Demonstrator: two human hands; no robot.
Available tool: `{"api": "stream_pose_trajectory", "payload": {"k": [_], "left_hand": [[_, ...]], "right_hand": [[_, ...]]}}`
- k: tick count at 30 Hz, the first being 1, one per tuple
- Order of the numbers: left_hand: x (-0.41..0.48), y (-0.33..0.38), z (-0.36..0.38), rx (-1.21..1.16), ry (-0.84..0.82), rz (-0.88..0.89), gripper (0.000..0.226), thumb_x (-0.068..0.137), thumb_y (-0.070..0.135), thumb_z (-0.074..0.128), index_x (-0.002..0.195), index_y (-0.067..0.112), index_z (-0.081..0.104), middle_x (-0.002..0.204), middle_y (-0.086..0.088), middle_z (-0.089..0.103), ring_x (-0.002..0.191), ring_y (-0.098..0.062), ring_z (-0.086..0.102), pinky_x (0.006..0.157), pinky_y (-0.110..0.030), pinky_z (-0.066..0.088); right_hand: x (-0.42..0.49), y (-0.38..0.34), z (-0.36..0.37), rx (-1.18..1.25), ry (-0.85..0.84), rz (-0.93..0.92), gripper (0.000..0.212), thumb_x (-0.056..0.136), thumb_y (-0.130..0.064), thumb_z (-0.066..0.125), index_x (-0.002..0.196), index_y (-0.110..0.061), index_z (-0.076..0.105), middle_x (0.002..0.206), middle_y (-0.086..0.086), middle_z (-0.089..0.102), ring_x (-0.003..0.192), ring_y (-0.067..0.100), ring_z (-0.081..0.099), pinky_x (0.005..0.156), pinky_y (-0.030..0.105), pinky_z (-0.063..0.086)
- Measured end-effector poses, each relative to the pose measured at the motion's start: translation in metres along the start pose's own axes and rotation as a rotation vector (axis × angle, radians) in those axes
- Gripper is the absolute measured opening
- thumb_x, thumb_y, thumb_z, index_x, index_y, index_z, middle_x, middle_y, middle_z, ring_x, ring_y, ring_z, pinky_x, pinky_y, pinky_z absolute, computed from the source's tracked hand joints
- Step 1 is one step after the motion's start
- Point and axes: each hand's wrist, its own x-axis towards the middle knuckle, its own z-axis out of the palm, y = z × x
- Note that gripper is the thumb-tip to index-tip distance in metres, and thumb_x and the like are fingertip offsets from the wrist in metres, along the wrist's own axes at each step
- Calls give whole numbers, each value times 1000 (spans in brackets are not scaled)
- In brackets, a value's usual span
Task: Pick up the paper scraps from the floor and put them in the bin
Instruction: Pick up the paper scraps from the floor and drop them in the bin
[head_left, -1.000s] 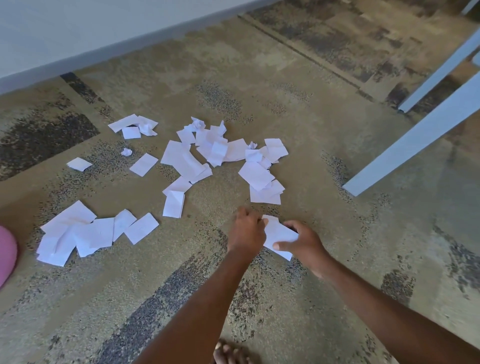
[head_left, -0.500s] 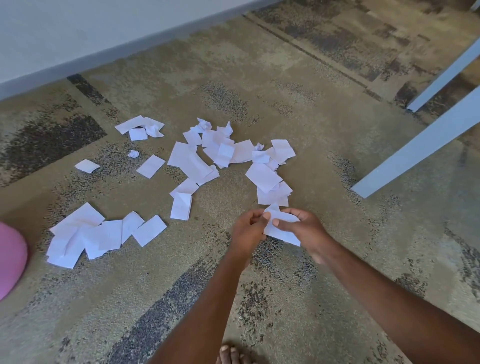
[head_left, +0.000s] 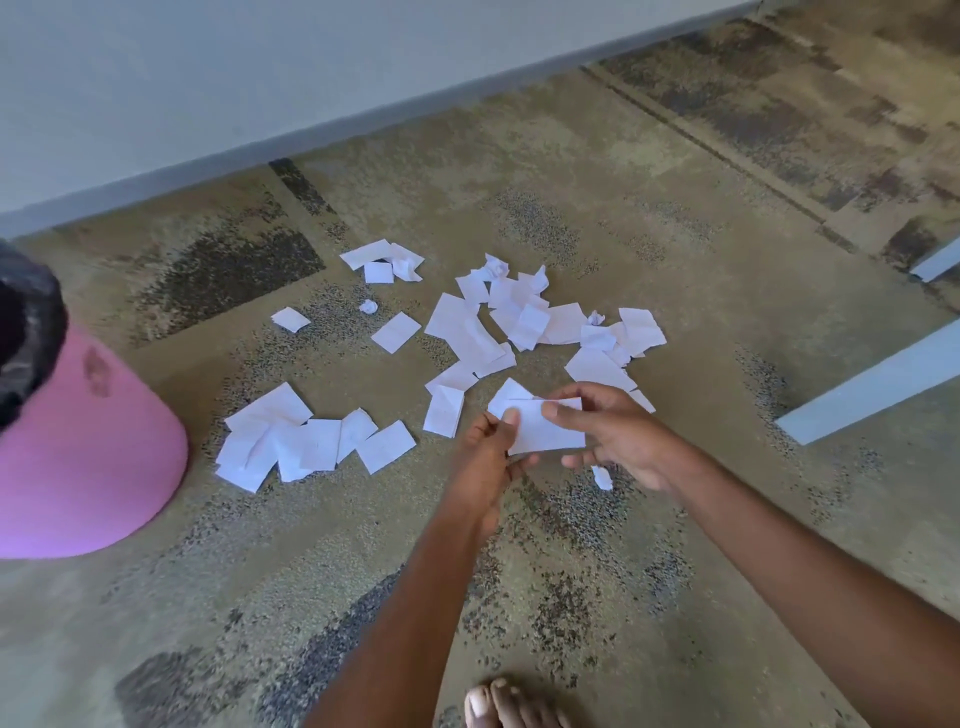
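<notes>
Several white paper scraps lie scattered on the patterned carpet: a main heap (head_left: 524, 319) in the middle, a flat group (head_left: 291, 436) to the left, a few small pieces (head_left: 382, 262) farther back. Both my hands hold a small stack of scraps (head_left: 540, 428) just above the floor. My left hand (head_left: 491, 447) pinches its left edge, and my right hand (head_left: 615, 434) grips its right side with the thumb on top. One tiny scrap (head_left: 601, 477) lies under my right hand. The pink bin (head_left: 88, 457) with a dark liner stands at the far left.
A grey wall and skirting (head_left: 363, 119) run along the back. Pale blue furniture legs (head_left: 872, 387) slant in from the right. My bare toes (head_left: 506, 704) show at the bottom edge.
Both hands have lifted the stack of scraps off the carpet and brought it up and slightly left. The view has shifted right-down, so the pink bin shows far more.
</notes>
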Motion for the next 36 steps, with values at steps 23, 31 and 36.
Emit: {"api": "stream_pose_trajectory", "payload": {"k": [23, 31, 36], "left_hand": [[-43, 105, -26, 69, 383, 170, 25, 109, 37, 59, 107, 12, 60, 120, -18, 73, 100, -38, 79, 87, -54, 66], [-112, 213, -74, -152, 469, 506, 27, 111, 31, 55, 100, 7, 60, 124, -31, 70, 116, -48, 70, 90, -53, 65], [-162, 271, -118, -220, 611, 699, 19, 113, 28, 53, 106, 10, 55, 109, -21, 70, 103, -34, 71, 89, -48, 66]], "right_hand": [[3, -43, 71, 236, -133, -120, 32, 97, 6, 69, 127, -5, 69, 106, 11, 74, 90, 20, 74, 77, 32, 65], [5, -175, 202, 507, -464, -127, 45, 97, 9, 48, 134, -7, 67, 125, 15, 74, 110, 27, 69, 102, 40, 60], [-5, -229, 288, 481, -664, -165, 53, 92, 12, 41, 138, -2, 64, 115, 14, 72, 107, 26, 67, 108, 43, 57]]}}
